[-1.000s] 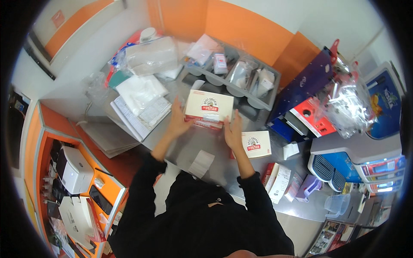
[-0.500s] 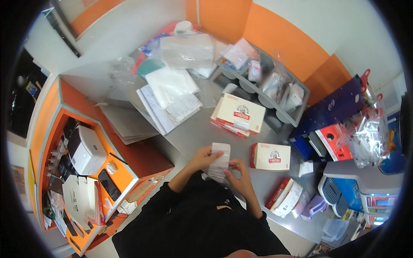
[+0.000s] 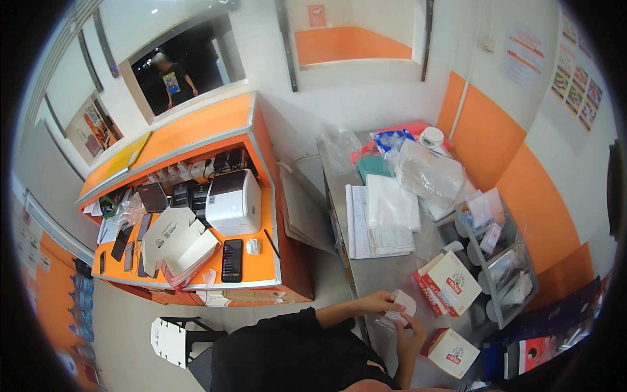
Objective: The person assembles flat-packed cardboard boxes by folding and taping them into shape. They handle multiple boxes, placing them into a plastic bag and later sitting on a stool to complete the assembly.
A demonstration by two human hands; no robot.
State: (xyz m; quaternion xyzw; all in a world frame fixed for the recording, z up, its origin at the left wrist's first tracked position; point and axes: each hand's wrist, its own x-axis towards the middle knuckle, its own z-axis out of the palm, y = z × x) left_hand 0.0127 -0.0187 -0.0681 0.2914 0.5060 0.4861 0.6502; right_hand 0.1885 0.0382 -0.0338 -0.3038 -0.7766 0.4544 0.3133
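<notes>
Between my two hands, above the near edge of the metal table (image 3: 386, 277), is a folded strip of white paper slips (image 3: 406, 302). My left hand (image 3: 381, 302) pinches the strip between thumb and fingers at its left side. My right hand (image 3: 410, 332) is closed on the paper's lower edge, its thumb and fingertips together. Just beyond my hands lie red and white cardboard boxes (image 3: 457, 277). Another box of the same kind (image 3: 457, 353) sits right of my right hand.
A papers stack (image 3: 356, 225) and plastic-wrapped packs (image 3: 431, 173) lie farther back, beside a grey divided bin (image 3: 493, 287). To the left, an orange counter (image 3: 261, 271) bears a white printer (image 3: 234, 202), a phone (image 3: 232, 260) and an open carton (image 3: 196, 251). A person (image 3: 175, 81) stands beyond the window.
My view has swung left, so the orange counter and the window have come in and the table has shifted right. The paper stays in both hands, its strip now folded more compactly.
</notes>
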